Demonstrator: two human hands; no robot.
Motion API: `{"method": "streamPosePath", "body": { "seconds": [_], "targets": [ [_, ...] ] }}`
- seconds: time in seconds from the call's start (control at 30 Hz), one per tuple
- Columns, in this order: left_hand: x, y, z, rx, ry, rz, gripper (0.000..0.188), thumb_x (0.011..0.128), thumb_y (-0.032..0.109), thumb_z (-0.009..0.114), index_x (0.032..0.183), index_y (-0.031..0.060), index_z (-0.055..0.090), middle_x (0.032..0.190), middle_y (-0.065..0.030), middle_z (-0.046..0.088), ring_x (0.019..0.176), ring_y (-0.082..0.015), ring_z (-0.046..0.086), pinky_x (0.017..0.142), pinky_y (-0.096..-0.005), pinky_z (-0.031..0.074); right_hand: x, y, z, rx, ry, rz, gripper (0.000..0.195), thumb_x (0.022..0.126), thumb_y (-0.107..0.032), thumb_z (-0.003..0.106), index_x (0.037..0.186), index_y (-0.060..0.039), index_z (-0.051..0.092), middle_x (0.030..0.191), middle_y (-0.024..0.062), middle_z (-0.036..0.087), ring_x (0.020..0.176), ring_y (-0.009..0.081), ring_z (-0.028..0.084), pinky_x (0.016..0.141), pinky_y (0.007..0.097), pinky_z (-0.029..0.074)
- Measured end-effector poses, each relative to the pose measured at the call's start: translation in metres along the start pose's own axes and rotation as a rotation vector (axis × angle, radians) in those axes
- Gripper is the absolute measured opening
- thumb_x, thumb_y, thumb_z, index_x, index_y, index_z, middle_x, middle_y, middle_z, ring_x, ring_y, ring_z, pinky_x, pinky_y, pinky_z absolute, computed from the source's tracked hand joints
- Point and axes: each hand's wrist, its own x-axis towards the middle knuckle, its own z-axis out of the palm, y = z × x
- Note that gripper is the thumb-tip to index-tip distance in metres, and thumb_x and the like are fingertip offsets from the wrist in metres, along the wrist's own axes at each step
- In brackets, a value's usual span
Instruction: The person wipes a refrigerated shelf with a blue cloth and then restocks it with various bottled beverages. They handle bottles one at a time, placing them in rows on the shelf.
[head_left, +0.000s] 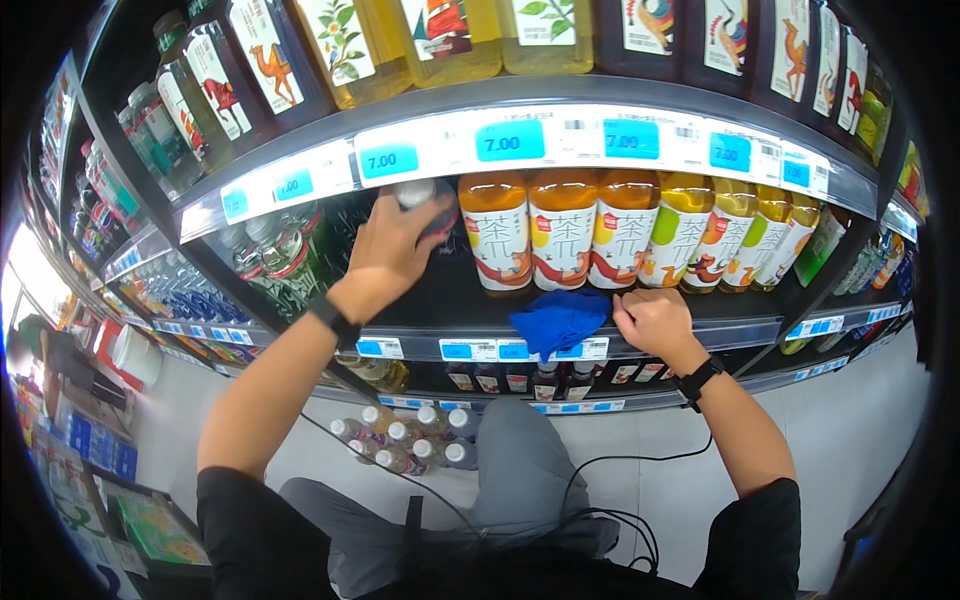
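My left hand (391, 251) reaches into the middle shelf and grips a white-capped bottle (415, 193). The bottle is blurred and partly hidden behind the fingers, so its contents cannot be made out. Just to its right begins a row of tea drink bottles (495, 240), amber at the near end and yellower further right. My right hand (656, 321) is closed in a fist at the shelf's front edge, below the yellow bottles (679, 240). A crumpled blue cloth (562, 319) lies beside that fist, draped over the shelf edge and some price tags.
Large bottles (450, 37) fill the shelf above, whose price strip (510, 142) overhangs the opening. Green-tinted bottles (285, 251) stand at the left. Several white-capped bottles (420, 439) are grouped on the floor by my knee. A black cable (637, 459) runs across my lap.
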Motion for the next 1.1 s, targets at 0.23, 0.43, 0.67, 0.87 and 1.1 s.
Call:
{"method": "streamPosePath", "body": {
  "seconds": [0.23, 0.43, 0.67, 0.87, 1.1],
  "targets": [
    [-0.116, 0.022, -0.044, -0.172, 0.24, 0.136, 0.063, 0.078, 0.009, 0.087, 0.133, 0.0109, 0.058, 0.132, -0.0269, 0.054, 0.112, -0.0329, 0.064, 0.086, -0.0424, 0.059, 0.0, -0.003, 0.001, -0.006, -0.02, 0.008, 0.03, 0.085, -0.015, 0.072, 0.059, -0.0077, 0.058, 0.058, 0.0079, 0.06, 0.051, 0.0292, 0.061, 0.05, 0.0391, 0.048],
    [-0.225, 0.058, -0.078, -1.009, 0.307, -0.272, 0.082, 0.074, 0.018, 0.087, 0.141, 0.0151, 0.04, 0.143, -0.0273, 0.04, 0.126, -0.0388, 0.053, 0.094, -0.0501, 0.057, 0.004, -0.005, 0.001, 0.026, -0.049, 0.003, 0.03, 0.085, -0.008, 0.071, 0.061, -0.0062, 0.054, 0.057, 0.0091, 0.056, 0.051, 0.0296, 0.059, 0.049, 0.0407, 0.045],
    [-0.23, 0.039, -0.023, -0.667, 0.184, 0.154, 0.038, 0.07, 0.005, 0.09, 0.106, 0.0095, 0.077, 0.122, -0.0285, 0.057, 0.106, -0.0484, 0.063, 0.091, -0.0577, 0.056, -0.001, -0.001, 0.005, -0.069, 0.041, 0.005, 0.03, 0.084, -0.002, 0.07, 0.062, -0.0028, 0.049, 0.058, 0.0127, 0.051, 0.051, 0.0338, 0.053, 0.05, 0.0444, 0.041],
    [-0.257, 0.016, 0.013, -0.814, 0.114, 0.163, 0.043, 0.074, 0.006, 0.089, 0.114, 0.0118, 0.073, 0.124, -0.0301, 0.059, 0.109, -0.0465, 0.065, 0.096, -0.0524, 0.056, -0.008, -0.115, -0.021, -0.081, 0.34, 0.014, 0.021, 0.08, 0.009, 0.063, 0.064, 0.0001, 0.051, 0.062, 0.0109, 0.046, 0.054, 0.03, 0.044, 0.049, 0.0399, 0.033],
    [-0.301, 0.008, 0.017, -1.063, -0.147, 0.041, 0.051, 0.078, 0.007, 0.082, 0.122, -0.0076, 0.062, 0.127, -0.0293, 0.059, 0.105, -0.0487, 0.066, 0.088, -0.0495, 0.059, 0.009, -0.293, 0.014, 0.7, -0.366, 0.141, 0.068, 0.072, -0.049, 0.088, 0.118, -0.0039, 0.068, 0.073, 0.0062, 0.067, 0.058, 0.0252, 0.065, 0.054, 0.0335, 0.049]
  ]
}}
